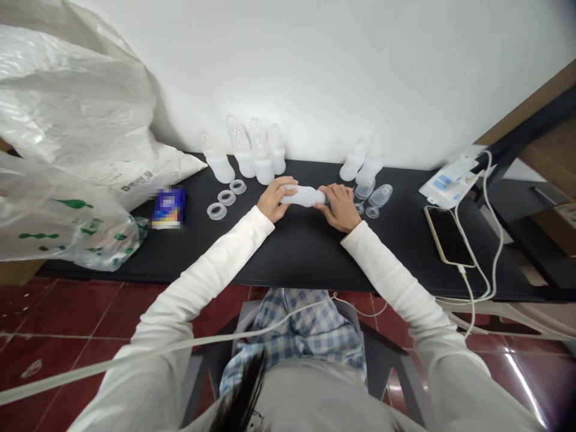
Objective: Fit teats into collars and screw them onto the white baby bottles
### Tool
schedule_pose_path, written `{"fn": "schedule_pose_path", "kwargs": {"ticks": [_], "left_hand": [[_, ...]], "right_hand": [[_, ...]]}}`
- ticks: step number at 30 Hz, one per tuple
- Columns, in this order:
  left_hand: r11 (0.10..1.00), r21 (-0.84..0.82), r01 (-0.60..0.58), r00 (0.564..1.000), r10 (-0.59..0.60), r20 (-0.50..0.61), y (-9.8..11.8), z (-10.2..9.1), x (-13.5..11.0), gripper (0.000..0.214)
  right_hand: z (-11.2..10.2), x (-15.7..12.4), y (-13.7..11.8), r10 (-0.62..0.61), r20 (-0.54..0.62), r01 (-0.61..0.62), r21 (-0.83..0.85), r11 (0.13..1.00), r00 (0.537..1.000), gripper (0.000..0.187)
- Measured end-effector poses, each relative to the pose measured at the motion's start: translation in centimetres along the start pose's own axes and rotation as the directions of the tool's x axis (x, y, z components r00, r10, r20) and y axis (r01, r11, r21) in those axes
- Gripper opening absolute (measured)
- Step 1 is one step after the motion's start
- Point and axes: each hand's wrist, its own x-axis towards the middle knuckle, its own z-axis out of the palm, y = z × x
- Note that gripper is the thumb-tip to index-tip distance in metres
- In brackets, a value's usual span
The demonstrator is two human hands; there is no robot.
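Note:
A white baby bottle [302, 196] lies sideways just above the front half of the black table, held between my two hands. My left hand [275, 200] is closed around its base end. The fingers of my right hand [338, 206] are wrapped about the neck end, hiding most of the translucent part there. To the right of that hand lie clear caps [381, 195] and small clear discs [372, 212]. Translucent collar rings [216, 210] form a slanting row to the left of my left hand.
Several bottles with clear caps [264, 167] stand along the wall, left of centre. More bottles [353, 163] stand right of centre. Plastic bags [76, 108] and a purple packet [170, 207] occupy the left. A phone [449, 235], cables and a power strip [451, 178] lie right.

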Motion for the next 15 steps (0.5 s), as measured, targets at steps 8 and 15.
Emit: {"fn": "schedule_pose_path", "kwargs": {"ticks": [8,15], "left_hand": [[0.990,0.117,-0.083,0.996,0.080,0.034,0.1,-0.2,0.2,0.019],[0.981,0.182,0.070,0.997,-0.071,0.000,1.3,-1.1,0.6,0.036]], "right_hand": [[-0.7,-0.1,0.3,-0.033,-0.056,0.032,-0.003,0.999,0.998,0.054],[-3.6,0.1,4.2,0.357,-0.312,-0.428,-0.201,0.881,0.880,0.052]]}}
